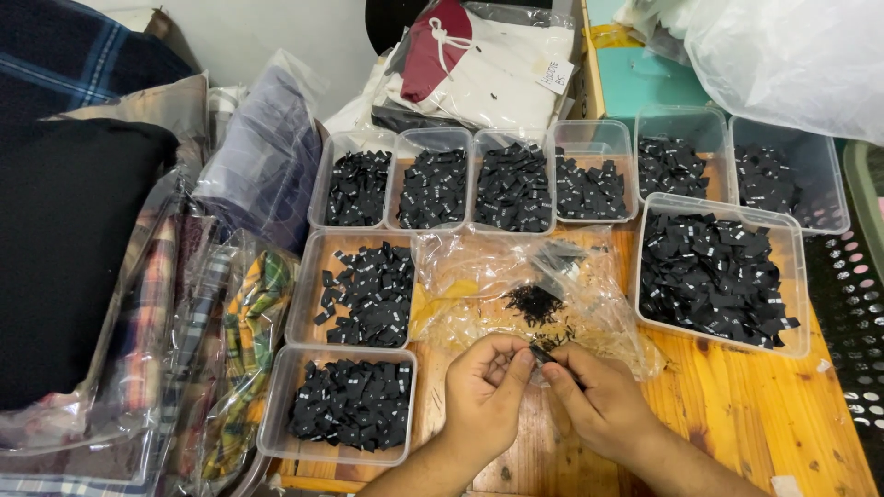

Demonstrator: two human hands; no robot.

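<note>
Right, both hands meet near the table's front edge: left hand (486,391) and right hand (599,400) share a tight pinching grip on 1 small black label (539,351), the clear bag (534,294) lying just behind them, within reach.

knotty varnished wood table (737,405), clear plastic tubs (799,276)

A wooden table (737,396) carries clear tubs (718,276) of black labels (354,400).

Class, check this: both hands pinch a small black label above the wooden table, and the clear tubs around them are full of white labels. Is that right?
Not quite. The head view shows the clear tubs hold black labels, not white. The left hand and right hand do pinch a small black label above the wooden table.
</note>
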